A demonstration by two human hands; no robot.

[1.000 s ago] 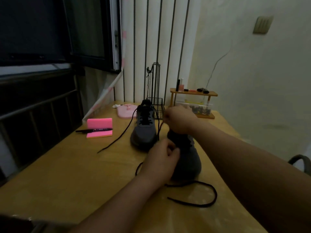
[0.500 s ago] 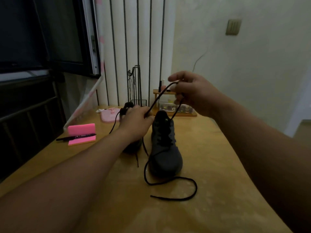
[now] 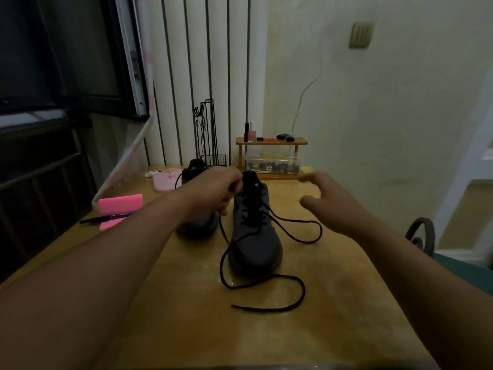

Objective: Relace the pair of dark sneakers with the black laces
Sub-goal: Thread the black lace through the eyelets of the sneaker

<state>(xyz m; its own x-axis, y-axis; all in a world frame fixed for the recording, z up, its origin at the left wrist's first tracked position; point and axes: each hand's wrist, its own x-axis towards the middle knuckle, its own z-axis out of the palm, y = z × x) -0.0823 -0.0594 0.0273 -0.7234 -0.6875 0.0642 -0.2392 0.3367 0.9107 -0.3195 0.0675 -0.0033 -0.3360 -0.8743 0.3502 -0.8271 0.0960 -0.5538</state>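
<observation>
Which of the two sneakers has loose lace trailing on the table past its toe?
The nearer sneaker, right of the left hand; its black lace loops past the toe. The farther sneaker sits mostly hidden behind that hand.

Open tabletop (image 3: 346, 303) right of sneaker (image 3: 256, 236)

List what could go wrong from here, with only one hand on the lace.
1. Only the left hand pinches the black lace. The right hand hovers open, so the slack loop beside the near sneaker may let the crossings loosen.
2. The free lace end lies curled on the table in front of the toe, where a forearm could snag it.
3. Nothing pins the sneaker down, so a hard pull may tip it.
</observation>
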